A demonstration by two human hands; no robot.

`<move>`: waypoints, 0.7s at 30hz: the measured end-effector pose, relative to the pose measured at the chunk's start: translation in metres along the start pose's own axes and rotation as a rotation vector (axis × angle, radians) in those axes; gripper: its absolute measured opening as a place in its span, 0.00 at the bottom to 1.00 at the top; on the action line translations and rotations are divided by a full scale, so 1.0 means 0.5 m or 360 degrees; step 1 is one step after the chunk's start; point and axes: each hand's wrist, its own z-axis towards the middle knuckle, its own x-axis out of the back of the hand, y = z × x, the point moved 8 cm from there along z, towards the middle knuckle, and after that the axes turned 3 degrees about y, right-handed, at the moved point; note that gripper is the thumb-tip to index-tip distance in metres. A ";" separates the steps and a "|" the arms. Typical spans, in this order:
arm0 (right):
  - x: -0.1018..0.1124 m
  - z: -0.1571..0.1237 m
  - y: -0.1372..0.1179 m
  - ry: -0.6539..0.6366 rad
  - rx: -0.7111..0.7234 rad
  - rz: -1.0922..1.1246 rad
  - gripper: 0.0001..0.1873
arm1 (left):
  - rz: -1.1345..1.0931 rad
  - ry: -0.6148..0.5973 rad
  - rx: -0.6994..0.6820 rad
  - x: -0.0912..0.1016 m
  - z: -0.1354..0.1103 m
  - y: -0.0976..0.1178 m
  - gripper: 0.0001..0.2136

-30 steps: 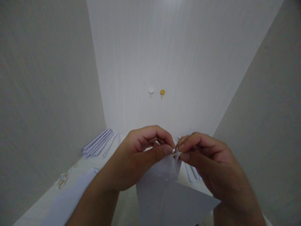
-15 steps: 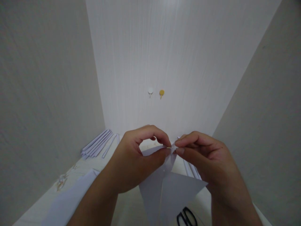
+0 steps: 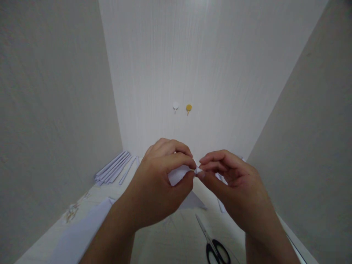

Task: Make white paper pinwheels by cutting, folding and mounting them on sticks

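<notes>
In the head view my left hand [image 3: 156, 187] and my right hand [image 3: 233, 187] meet near the middle, thumbs and forefingers pinched. Between both sets of fingertips is a small twisted tip of white paper [image 3: 197, 170]. The wider white sheet [image 3: 192, 201] spreads behind and below my left hand, which hides much of it. A thin pale line shows at the tip, too small to name. Under the hands, scissors [image 3: 216, 249] with black handles lie on the pale surface, blades pointing away from me and slightly apart from my right wrist.
Rolled white paper tubes [image 3: 112, 168] are stacked at the left wall, with a loose tube [image 3: 127, 170] beside them. More tubes [image 3: 220, 200] lie partly behind my right hand. A large white sheet [image 3: 85, 231] lies by my left forearm. Two hooks [image 3: 189, 107] are on the back wall.
The paper has turned from hanging in front of my hands to lying mostly behind my left hand. The scissors' blades have come into sight. Both hands still pinch the paper.
</notes>
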 end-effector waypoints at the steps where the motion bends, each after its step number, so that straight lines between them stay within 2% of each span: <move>1: -0.001 0.000 -0.001 -0.0002 0.0002 -0.0007 0.08 | 0.0023 -0.0009 -0.0001 -0.001 -0.001 0.000 0.08; 5: -0.002 -0.003 0.000 0.0006 0.0001 -0.0089 0.12 | 0.0122 -0.0036 0.0015 -0.005 -0.003 -0.006 0.07; 9: -0.002 -0.003 0.003 0.0015 0.0013 -0.0134 0.11 | 0.0244 0.0067 0.0060 -0.001 0.001 -0.017 0.03; 12: -0.003 -0.001 0.004 0.0003 0.0029 -0.0106 0.09 | 0.0282 0.0138 0.0076 0.004 0.004 -0.020 0.07; 17: 0.005 0.001 0.016 0.0044 -0.0037 -0.0088 0.04 | 0.0221 0.0142 0.0087 0.010 0.002 -0.021 0.10; 21: 0.012 0.001 0.034 0.0084 -0.0161 -0.0023 0.02 | -0.0030 0.0309 0.0346 0.031 -0.006 -0.058 0.22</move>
